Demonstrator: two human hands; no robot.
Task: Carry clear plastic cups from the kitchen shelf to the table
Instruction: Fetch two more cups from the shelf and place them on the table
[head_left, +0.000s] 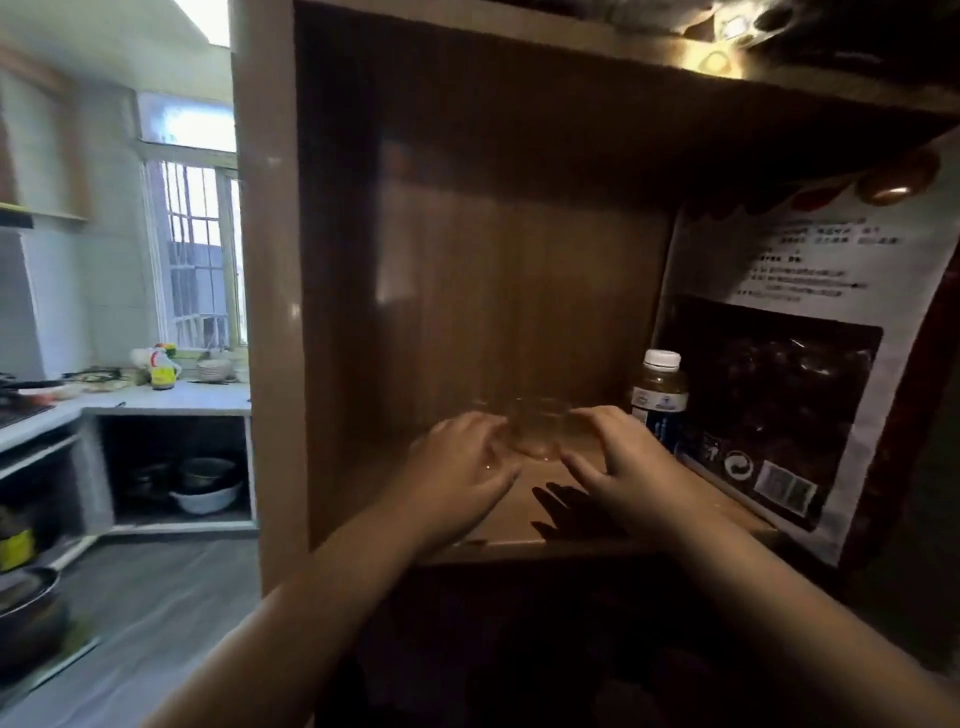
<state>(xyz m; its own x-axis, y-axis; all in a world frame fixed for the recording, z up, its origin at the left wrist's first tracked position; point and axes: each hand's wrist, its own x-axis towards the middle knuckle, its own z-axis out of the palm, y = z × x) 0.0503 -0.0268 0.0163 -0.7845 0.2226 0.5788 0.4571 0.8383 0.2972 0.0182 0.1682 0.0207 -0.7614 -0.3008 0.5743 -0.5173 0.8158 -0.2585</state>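
- Cups (535, 428): clear plastic, faint and blurred, low in the centre of the frame on the wooden shelf (519, 525); how many, impossible to tell.
- Left hand (462, 467): centre of the frame, reaching into the shelf, fingers spread and curled at the left side of the cups; touching or just beside, not clear; grip not confirmed.
- Right hand (618, 462): just right of centre, fingers spread and bent at the right side of the cups, dark shadow beneath on the shelf board; closed on the plastic or not, cannot tell.
- Both bare forearms rising from the lower edge of the frame toward the shelf.
- Bottle (658, 397): white cap, blue label, brownish liquid, upright on the shelf just right of the right hand.
- Bag (779, 374): large, white with printed text and a dark window, leaning at the right side of the shelf, just behind and right of the bottle.
- Window (200, 249): barred, bright, upper left of the frame.
- Counter (171, 400): left of the frame, below the window, with a yellow-labelled bottle (163, 369) and stacked dishes on it.
- Bowls (205, 486): in the open space under the counter, lower left.
- Pan (26, 618): dark, at the far lower left edge.
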